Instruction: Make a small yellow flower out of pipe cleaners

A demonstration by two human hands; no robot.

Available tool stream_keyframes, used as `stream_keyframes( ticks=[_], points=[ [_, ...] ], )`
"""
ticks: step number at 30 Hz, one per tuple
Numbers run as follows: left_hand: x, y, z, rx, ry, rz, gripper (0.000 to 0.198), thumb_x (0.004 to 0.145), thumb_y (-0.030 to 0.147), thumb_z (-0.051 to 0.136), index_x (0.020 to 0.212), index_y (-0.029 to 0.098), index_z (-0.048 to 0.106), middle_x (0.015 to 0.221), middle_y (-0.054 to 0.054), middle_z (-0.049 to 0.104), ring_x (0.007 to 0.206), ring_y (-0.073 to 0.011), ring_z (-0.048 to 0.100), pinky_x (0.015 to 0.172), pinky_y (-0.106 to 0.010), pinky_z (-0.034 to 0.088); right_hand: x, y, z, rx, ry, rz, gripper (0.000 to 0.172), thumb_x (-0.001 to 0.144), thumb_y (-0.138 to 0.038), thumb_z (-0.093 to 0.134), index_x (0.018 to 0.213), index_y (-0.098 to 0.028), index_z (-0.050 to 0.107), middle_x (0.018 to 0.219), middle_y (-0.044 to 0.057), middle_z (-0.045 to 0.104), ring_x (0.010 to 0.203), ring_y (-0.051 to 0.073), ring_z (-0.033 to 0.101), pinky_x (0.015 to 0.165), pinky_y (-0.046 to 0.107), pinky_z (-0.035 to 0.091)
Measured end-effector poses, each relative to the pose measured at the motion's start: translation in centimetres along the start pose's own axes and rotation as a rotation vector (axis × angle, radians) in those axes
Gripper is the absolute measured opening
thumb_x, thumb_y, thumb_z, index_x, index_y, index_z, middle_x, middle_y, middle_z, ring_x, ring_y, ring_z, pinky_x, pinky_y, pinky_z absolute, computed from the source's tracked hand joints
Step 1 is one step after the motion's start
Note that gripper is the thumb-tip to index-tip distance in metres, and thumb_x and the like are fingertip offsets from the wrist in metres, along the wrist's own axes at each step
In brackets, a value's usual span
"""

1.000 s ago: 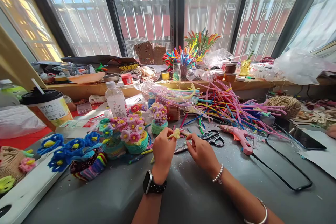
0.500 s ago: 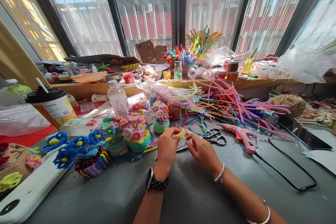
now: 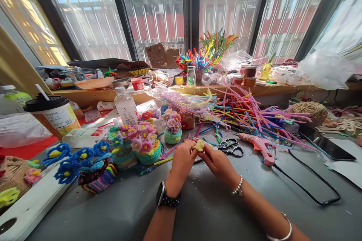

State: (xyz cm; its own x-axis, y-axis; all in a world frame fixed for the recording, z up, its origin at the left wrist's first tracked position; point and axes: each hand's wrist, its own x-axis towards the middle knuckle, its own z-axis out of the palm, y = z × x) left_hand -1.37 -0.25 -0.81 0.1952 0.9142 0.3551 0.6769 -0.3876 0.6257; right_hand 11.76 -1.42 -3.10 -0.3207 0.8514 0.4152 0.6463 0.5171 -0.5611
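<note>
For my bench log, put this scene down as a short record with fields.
Left hand: pinching a yellow piece
Right hand: on the same piece
Right of the hands: scissors, then glue gun
Left of the hands: pink flowers, blue flowers
Behind: pipe cleaners, heaped
Surface: grey table

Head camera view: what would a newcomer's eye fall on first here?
Probably the sprawling heap of colourful fuzzy stems, mostly pink at right, along the back of the grey table. Next, the vivid blue flowers and pink flowers to the left. At centre, the left hand and right hand meet at a small pale-yellow piece.
</note>
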Motion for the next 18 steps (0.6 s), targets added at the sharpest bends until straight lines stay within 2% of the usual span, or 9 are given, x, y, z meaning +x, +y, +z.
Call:
stream_keyframes(
  ticks=[7,11,16,18],
  points=[
    [0.12,-0.11,-0.03,-0.343,-0.056,-0.088,0.032,0.074,0.033,0.039,0.048,0.015,0.044,0.049,0.003,0.043,0.049,-0.0089,0.038,0.049,-0.021,0.029,0.33,-0.44,-0.74,0.349,-0.046,-0.090,0.025,0.086,-0.029,0.031,0.077,-0.017,0.050,0.073,0.002,0.056,0.065,0.011,0.051,0.061,0.020,0.038],
    [0.21,0.11,0.09,-0.421,-0.089,-0.116,0.033,0.072,0.036,0.040,0.047,0.016,0.039,0.047,0.004,0.038,0.047,-0.0077,0.033,0.046,-0.021,0.027,0.32,-0.64,-0.74,0.427,-0.030,-0.049,0.025,0.086,-0.031,0.032,0.073,-0.016,0.048,0.068,0.001,0.052,0.060,0.010,0.047,0.056,0.020,0.037],
    [0.19,0.36,-0.05,-0.531,-0.145,-0.148,0.038,0.071,0.047,0.040,0.049,0.016,0.037,0.047,0.005,0.033,0.045,-0.0064,0.027,0.044,-0.021,0.023,0.23,-0.75,-0.63,0.496,-0.015,-0.026,0.025,0.085,-0.032,0.033,0.072,-0.016,0.047,0.068,0.000,0.050,0.062,0.010,0.046,0.058,0.020,0.037],
    [0.14,0.38,-0.15,-0.590,-0.178,-0.141,0.040,0.071,0.049,0.041,0.050,0.016,0.036,0.048,0.006,0.031,0.046,-0.0058,0.025,0.043,-0.021,0.022,0.18,-0.75,-0.54,0.534,-0.014,0.011,0.025,0.085,-0.033,0.033,0.071,-0.016,0.046,0.064,-0.001,0.047,0.057,0.009,0.043,0.053,0.019,0.035]
  ],
)
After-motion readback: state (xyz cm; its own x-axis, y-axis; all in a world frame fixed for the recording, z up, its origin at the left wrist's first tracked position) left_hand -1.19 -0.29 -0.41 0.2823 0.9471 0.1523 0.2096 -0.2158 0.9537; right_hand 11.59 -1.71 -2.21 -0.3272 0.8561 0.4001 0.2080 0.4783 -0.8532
